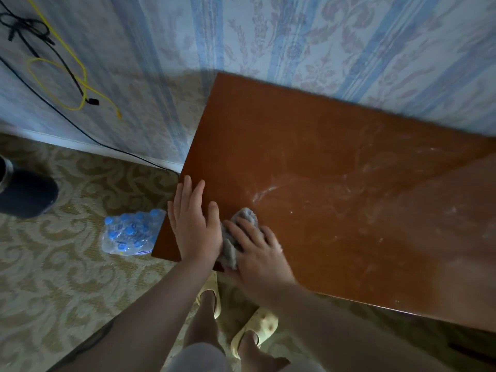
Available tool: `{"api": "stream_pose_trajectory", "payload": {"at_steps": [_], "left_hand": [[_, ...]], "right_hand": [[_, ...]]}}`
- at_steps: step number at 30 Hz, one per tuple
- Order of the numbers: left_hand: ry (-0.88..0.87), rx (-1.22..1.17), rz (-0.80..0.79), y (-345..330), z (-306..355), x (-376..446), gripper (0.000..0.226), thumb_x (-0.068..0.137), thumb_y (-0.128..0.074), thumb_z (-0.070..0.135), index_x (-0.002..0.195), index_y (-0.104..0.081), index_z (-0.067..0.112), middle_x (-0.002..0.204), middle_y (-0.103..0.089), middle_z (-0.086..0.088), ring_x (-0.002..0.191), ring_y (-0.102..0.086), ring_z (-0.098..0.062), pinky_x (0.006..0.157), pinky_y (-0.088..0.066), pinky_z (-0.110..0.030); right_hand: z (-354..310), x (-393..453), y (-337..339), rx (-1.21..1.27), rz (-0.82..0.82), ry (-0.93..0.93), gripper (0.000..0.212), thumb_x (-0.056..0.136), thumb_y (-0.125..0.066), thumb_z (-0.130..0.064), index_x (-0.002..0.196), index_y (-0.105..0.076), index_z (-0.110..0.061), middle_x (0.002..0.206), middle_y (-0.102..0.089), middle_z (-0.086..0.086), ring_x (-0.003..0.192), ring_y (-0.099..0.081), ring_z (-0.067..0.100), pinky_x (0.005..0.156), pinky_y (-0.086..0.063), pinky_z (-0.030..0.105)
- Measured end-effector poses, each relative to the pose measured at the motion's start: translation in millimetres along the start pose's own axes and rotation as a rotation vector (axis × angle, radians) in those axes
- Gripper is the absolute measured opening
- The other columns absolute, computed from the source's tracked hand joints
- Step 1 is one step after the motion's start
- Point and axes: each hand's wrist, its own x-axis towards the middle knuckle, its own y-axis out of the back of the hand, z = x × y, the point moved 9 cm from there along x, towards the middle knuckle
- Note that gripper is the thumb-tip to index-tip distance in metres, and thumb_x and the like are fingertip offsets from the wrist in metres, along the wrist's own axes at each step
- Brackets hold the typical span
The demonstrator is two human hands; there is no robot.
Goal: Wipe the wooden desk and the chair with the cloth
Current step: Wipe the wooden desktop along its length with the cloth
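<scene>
At the near left corner of the wooden table [308, 162], the right hand [257, 253] is pressing a soft, limp grey cloth [243, 218], its grip seemingly curling over the bunched fabric. The left hand [194, 224] is lying flat, fingers released, bracing beside it. Being light and floppy, the cloth is probably best wadded under the palm.

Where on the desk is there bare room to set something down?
Most of the wooden desk is bare: the whole stretch from the wall edge to the near edge, dusty in the middle. Only the near left corner is crowded, where the left hand lies flat and the right hand presses the cloth.
</scene>
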Motion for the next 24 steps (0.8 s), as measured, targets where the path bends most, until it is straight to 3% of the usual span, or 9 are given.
{"api": "stream_pose_trajectory", "payload": {"at_steps": [2,3,6,9,12,15,17,21,24], "left_hand": [[0.009,0.011,0.022,-3,4,3,0.049,0.094,-0.041,0.029,0.142,-0.046,0.019,0.157,-0.03,0.0,0.147,-0.017,-0.015,0.12,-0.003,-0.039],[0.01,0.024,0.026,-5,7,5,0.046,0.097,-0.042,0.026,0.142,-0.047,0.019,0.157,-0.03,0.0,0.147,-0.017,-0.016,0.12,-0.003,-0.039],[0.018,0.167,0.013,-15,14,7,0.043,0.102,-0.037,0.026,0.145,-0.043,0.022,0.158,-0.027,0.004,0.148,-0.012,-0.013,0.12,0.0,-0.037],[-0.021,0.293,-0.008,-21,15,7,0.049,0.1,-0.027,0.03,0.147,-0.037,0.024,0.159,-0.024,0.004,0.149,-0.009,-0.014,0.119,0.002,-0.038],[-0.053,0.286,0.011,-19,18,7,0.051,0.097,-0.03,0.035,0.145,-0.042,0.022,0.157,-0.03,0.001,0.148,-0.015,-0.017,0.118,0.0,-0.039],[-0.064,0.362,-0.045,-27,21,6,0.05,0.1,-0.032,0.034,0.149,-0.034,0.024,0.159,-0.025,0.002,0.149,-0.009,-0.016,0.12,0.001,-0.041],[-0.04,0.397,-0.051,-30,20,7,0.05,0.101,-0.029,0.034,0.15,-0.03,0.025,0.16,-0.022,0.002,0.149,-0.008,-0.016,0.12,-0.002,-0.043],[-0.031,0.398,-0.057,-30,19,9,0.05,0.101,-0.024,0.031,0.15,-0.031,0.024,0.16,-0.022,0.003,0.149,-0.009,-0.015,0.12,-0.004,-0.042],[-0.02,0.374,-0.031,-26,20,9,0.056,0.096,-0.019,0.035,0.148,-0.035,0.024,0.158,-0.028,0.003,0.148,-0.013,-0.015,0.119,-0.007,-0.042]], "right_hand": [[25,-6,-5,-0.11,-0.106,0.219,0.056,0.091,-0.045,-0.054,0.144,-0.041,-0.036,0.156,-0.032,-0.004,0.145,-0.015,0.021,0.113,-0.027,0.05],[42,-3,-3,-0.133,-0.105,0.22,0.061,0.09,-0.047,-0.053,0.148,-0.033,-0.04,0.157,-0.029,-0.004,0.146,-0.016,0.022,0.113,-0.024,0.05],[66,14,3,-0.025,0.006,-0.197,0.069,0.089,-0.053,-0.047,0.15,-0.021,-0.045,0.156,-0.032,-0.004,0.143,-0.02,0.021,0.11,-0.034,0.051],[30,10,3,0.109,0.164,-0.462,0.067,0.08,-0.062,-0.041,0.143,-0.043,-0.037,0.15,-0.044,-0.001,0.136,-0.029,0.022,0.097,-0.044,0.048],[34,-4,1,0.068,0.107,-0.215,0.053,0.083,-0.05,-0.044,0.136,-0.049,-0.035,0.149,-0.044,-0.003,0.135,-0.032,0.021,0.095,-0.048,0.046],[66,-9,2,-0.119,-0.007,0.123,0.055,0.09,-0.037,-0.049,0.144,-0.033,-0.04,0.152,-0.037,-0.005,0.14,-0.026,0.021,0.107,-0.036,0.048],[85,8,4,-0.094,-0.016,0.057,0.058,0.092,-0.042,-0.046,0.147,-0.025,-0.043,0.153,-0.034,-0.005,0.144,-0.021,0.02,0.116,-0.018,0.044],[62,29,9,0.169,0.088,-0.455,0.056,0.093,-0.031,-0.039,0.149,-0.027,-0.042,0.159,-0.026,-0.003,0.149,-0.012,0.021,0.119,-0.006,0.042],[45,15,8,0.192,0.061,-0.314,0.054,0.091,-0.032,-0.038,0.145,-0.038,-0.037,0.159,-0.027,-0.005,0.148,-0.015,0.018,0.119,-0.017,0.043]]}}
